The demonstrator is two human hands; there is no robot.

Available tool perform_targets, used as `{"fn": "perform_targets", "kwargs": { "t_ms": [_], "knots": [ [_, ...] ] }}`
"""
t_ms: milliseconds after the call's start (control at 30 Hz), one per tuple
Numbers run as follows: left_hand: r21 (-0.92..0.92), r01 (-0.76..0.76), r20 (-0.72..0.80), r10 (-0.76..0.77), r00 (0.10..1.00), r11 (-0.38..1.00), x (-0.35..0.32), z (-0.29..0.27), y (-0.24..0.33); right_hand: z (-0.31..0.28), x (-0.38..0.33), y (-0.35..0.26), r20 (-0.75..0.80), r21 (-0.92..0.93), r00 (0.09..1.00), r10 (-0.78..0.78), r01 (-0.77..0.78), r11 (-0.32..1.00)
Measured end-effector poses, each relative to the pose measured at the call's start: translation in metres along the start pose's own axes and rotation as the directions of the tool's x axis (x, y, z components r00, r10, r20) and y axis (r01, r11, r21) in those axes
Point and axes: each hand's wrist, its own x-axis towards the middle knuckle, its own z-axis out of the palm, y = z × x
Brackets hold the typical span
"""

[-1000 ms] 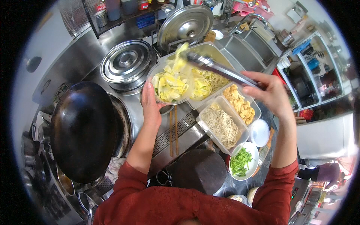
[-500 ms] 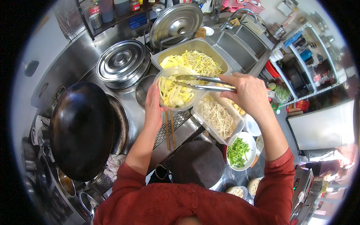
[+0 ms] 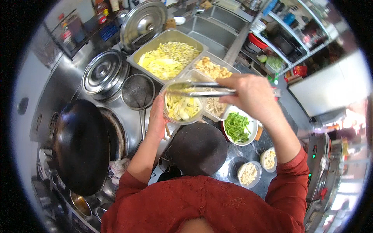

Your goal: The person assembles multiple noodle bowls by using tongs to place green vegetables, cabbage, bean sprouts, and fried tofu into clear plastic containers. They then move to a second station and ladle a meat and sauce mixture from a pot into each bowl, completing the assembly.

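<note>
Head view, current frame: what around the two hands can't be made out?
All in the head view:
- Left hand: fingertips under the clear bowl, hidden by the bowl and its contents.
- Tongs: tips blurred, so whether they grip anything can't be told; handle ends hidden by the right hand.
- Tan shreds: partly covered by bowl, tongs and right hand.
- Pale pieces, lower right: too small to identify.
</note>
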Motion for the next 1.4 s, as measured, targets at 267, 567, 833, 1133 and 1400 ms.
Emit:
{"fn": "perform_targets", "kwargs": {
  "t_ms": [267,567,833,1133,1400],
  "knots": [
    [-0.077,-0.022,0.041,0.026,0.999,0.997,-0.013,-0.004,-0.014,0.010,-0.029,0.110,-0.003,-0.179,0.881,0.473,-0.466,0.866],
    [-0.087,-0.099,-0.031,0.097,0.995,0.991,0.010,-0.012,0.003,0.160,0.048,0.167,0.054,-0.212,0.903,0.426,-0.406,0.889],
    [-0.043,0.044,0.096,-0.040,0.995,0.998,0.029,0.037,-0.011,0.168,0.040,0.171,0.069,-0.061,0.894,0.443,-0.440,0.896],
    [0.055,0.095,0.078,-0.099,0.992,0.994,0.069,0.086,-0.039,0.070,-0.038,0.164,-0.148,0.277,0.893,0.425,-0.375,0.885],
    [0.082,0.090,0.094,-0.098,0.991,0.993,0.074,0.098,-0.039,0.043,-0.076,0.135,-0.169,0.303,0.913,0.371,-0.310,0.901]
  ]
}}
